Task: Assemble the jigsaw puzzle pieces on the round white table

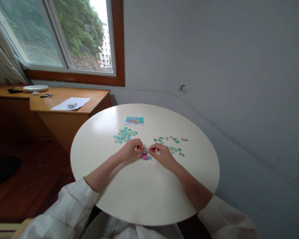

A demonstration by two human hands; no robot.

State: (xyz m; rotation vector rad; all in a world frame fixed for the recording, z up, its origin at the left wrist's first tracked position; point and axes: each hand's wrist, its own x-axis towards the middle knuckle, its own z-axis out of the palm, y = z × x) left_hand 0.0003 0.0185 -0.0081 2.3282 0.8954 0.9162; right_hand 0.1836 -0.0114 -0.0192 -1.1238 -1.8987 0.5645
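Note:
Between my hands lies a small joined patch of jigsaw puzzle (144,156), pink in the middle with teal edges. My left hand (131,148) is closed in a pinch at its upper left side. Opposite it, my right hand (162,153) pinches at the upper right side, thumb and forefinger together. What sits between the fingertips of either hand is too small to make out. Beyond my left hand is a heap of loose teal puzzle pieces (124,134). More loose pieces (174,139), mixed in colour, are scattered past my right hand.
The round white table (139,196) carries a printed picture card (133,120) behind the pieces. To the left, a wooden desk (99,99) bears a paper sheet (81,102), a small white box (72,105) and a white plate (36,88). A wall stands close on the right.

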